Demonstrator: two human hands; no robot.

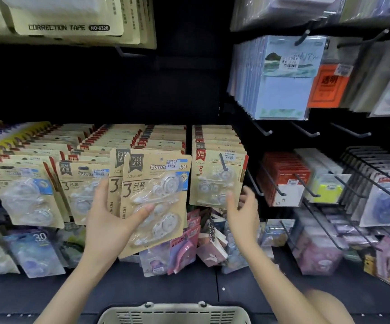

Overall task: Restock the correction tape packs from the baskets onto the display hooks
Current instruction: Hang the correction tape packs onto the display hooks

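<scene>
Hanging step, I judge. Before the full rows point(91, 146), above the basket point(173, 314), two packs point(156, 202) sit in the left hand point(109, 220) (thumb across the front blister). The right hand point(243, 213), spread and empty, hovers by the hook point(223, 163). Next: thread a pack's hole onto it.

A black display wall point(95, 85) stands dim in shadow above a dark grey shelf point(189, 284)
</scene>
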